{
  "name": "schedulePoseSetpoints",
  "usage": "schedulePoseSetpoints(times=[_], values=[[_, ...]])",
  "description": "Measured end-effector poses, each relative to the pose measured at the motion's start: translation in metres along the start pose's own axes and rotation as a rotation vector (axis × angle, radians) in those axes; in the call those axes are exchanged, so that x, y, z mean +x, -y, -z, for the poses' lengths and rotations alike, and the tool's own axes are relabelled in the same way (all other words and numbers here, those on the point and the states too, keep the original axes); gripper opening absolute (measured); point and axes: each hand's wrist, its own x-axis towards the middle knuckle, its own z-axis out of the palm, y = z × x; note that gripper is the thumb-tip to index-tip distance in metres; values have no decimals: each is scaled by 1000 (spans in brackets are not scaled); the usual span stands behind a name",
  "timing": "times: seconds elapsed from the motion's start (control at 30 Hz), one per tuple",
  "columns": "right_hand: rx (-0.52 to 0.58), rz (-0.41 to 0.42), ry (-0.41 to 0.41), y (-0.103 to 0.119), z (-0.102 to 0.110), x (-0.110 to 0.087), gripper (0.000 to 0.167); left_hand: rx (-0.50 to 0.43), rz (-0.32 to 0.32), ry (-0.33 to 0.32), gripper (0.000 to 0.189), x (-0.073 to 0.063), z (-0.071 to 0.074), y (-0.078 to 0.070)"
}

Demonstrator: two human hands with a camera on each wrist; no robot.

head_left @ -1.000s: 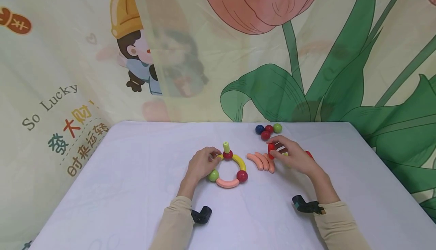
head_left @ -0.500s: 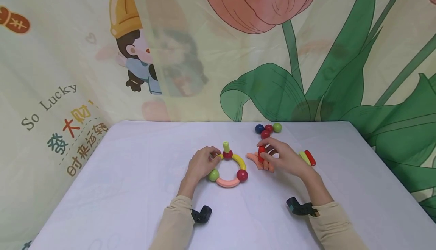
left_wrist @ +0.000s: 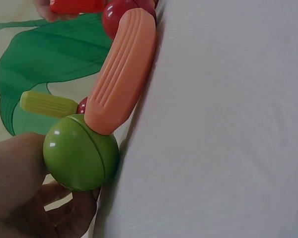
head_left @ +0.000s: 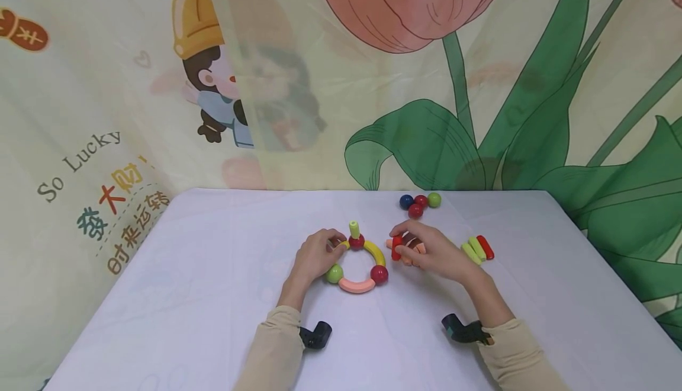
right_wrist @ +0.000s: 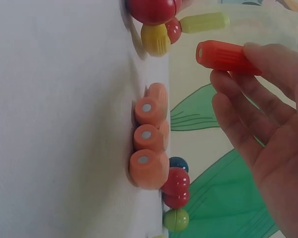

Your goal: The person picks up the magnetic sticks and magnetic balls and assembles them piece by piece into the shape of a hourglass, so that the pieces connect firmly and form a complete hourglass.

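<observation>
A ring of magnetic building pieces lies on the table. It has a green ball, a curved pink rod, red balls and a curved yellow rod. A short light green rod stands up from its far red ball. My left hand grips the ring's left side by another yellow rod, mostly hidden by the fingers. Right of the ring, my right hand pinches a red rod between thumb and fingers, held above the table and apart from the ring.
Several curved pink rods lie beneath and beside my right hand. Farther right are light green rods and a red rod. A cluster of blue, red and green balls sits near the table's back edge, before a printed cloth.
My right hand has carried the red rod left, over the pink rods and closer to the ring, uncovering the light green and red rods on the right. The left hand has stayed put.
</observation>
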Motion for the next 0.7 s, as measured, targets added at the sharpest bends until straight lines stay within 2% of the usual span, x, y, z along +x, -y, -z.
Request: schedulePoseSetpoints(times=[0.3, 0.7], values=[[-51, 87, 5, 10, -7, 1, 29, 5, 4, 6, 19, 0, 0, 0], [-60, 112, 51, 17, -14, 1, 30, -4, -11, 3, 19, 0, 1, 0]])
